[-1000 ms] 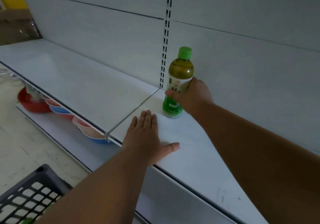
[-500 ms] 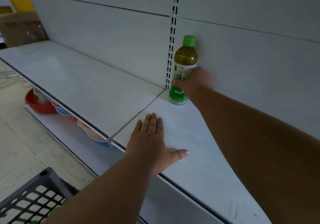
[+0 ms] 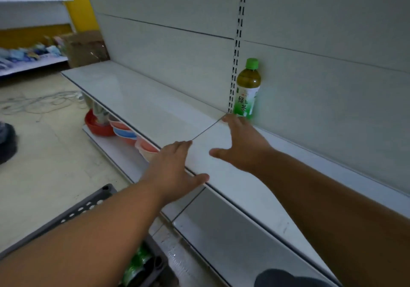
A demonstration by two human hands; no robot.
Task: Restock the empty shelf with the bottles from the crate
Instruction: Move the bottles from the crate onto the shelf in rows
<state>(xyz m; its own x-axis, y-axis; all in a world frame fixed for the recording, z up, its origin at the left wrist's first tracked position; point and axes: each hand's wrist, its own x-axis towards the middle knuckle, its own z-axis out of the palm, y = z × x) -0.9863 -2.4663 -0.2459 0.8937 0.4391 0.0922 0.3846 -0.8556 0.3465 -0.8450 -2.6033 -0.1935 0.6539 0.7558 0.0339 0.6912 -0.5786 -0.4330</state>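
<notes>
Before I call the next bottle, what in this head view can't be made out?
- Crate contents: left forearm covers most of it; only blurred green bottles show, count unknown.
- Green tea bottle base: hidden behind right hand fingertips; contact unclear.
- Lower shelf bowls: upper shelf overhangs them.
- Far shelf goods: too blurred.

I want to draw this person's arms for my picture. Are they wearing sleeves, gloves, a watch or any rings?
No. Both forearms are bare as far as the picture shows, with no sleeves in view. The left hand and the right hand have no gloves, and no watch, bracelet or ring shows on either. The picture is a bit blurry, so tiny things could be missed.
</notes>
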